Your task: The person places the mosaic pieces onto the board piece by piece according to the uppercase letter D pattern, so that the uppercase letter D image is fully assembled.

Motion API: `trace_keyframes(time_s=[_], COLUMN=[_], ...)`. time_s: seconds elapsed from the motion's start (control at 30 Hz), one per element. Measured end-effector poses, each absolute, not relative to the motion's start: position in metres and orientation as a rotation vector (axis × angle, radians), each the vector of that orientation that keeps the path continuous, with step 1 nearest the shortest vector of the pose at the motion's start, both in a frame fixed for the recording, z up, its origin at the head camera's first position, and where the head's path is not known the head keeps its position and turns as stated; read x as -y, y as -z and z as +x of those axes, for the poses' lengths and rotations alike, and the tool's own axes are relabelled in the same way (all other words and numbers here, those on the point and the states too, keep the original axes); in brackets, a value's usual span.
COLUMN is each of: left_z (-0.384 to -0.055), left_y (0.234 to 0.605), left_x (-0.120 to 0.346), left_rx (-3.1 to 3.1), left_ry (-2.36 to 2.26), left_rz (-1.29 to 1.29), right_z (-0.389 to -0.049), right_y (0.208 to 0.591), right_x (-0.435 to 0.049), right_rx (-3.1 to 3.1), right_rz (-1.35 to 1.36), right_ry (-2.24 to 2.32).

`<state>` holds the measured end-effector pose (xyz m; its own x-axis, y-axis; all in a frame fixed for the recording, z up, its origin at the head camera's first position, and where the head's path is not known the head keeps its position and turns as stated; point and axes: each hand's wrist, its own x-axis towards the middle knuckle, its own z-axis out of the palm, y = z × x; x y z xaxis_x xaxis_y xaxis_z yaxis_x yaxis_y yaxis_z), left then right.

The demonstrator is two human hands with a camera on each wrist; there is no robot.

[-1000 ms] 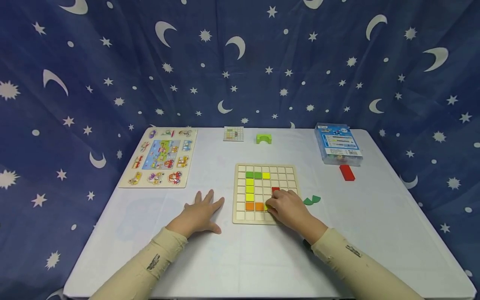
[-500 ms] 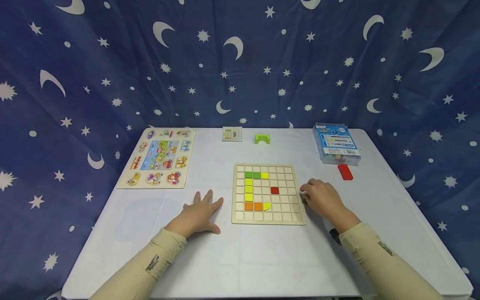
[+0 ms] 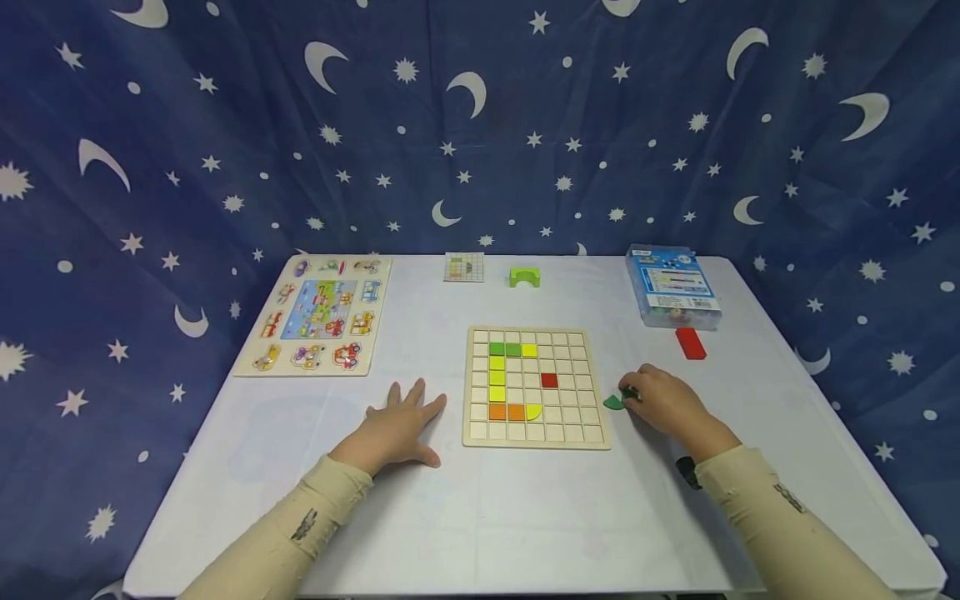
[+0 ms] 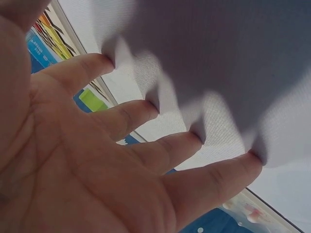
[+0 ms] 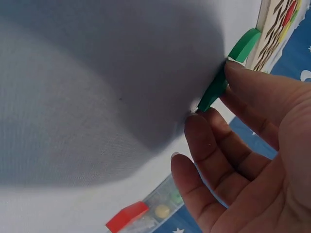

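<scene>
My right hand (image 3: 667, 408) is just right of the wooden grid board (image 3: 605, 433), thumb and fingers pinching a green quarter-circle tile (image 5: 214, 92) low over the tablecloth. Beside it, near the board's edge, lies a second green quarter-circle tile (image 3: 612, 402). On the board are green squares (image 3: 505, 349), yellow squares (image 3: 497, 377), orange squares (image 3: 506, 412), a red square (image 3: 549, 380) and a yellow quarter-circle tile (image 3: 533, 412). To the left of the board, my left hand (image 3: 393, 429) rests on the cloth with fingers spread, holding nothing; its fingertips touch the cloth in the left wrist view.
A peg puzzle (image 3: 367, 364) of vehicles lies at the back left. Behind the board are a small pattern card (image 3: 464, 267) and a light green arch block (image 3: 525, 277). At the back right stands a clear plastic box (image 3: 678, 287), with a red block (image 3: 690, 343) in front.
My right hand has left the yellow quarter-circle tile on the board and moved right to the two green tiles, where it now pinches the right-hand one. The left hand has stayed put.
</scene>
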<state>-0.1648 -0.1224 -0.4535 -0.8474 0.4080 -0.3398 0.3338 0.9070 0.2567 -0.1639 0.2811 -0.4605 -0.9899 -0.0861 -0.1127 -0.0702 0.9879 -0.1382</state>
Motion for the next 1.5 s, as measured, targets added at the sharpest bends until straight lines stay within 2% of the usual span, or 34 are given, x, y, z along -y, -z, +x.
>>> trace_keyframes(time_s=[0.37, 0.77, 1.5], left_z=[-0.165, -0.164, -0.166], left_y=[0.454, 0.457, 0.455], left_x=[0.121, 0.121, 0.122], left_rx=[-2.672, -2.668, -2.668], left_ry=[-0.252, -0.26, -0.263], left_rz=[0.543, 0.522, 0.53], right_z=[-0.167, -0.178, -0.183], right_y=[0.467, 0.468, 0.468], right_x=[-0.285, -0.216, -0.204], right_rx=[-3.113, -3.096, -3.134], right_rz=[-0.404, -1.021, -0.95], right_ry=[-0.066, -0.041, 0.003])
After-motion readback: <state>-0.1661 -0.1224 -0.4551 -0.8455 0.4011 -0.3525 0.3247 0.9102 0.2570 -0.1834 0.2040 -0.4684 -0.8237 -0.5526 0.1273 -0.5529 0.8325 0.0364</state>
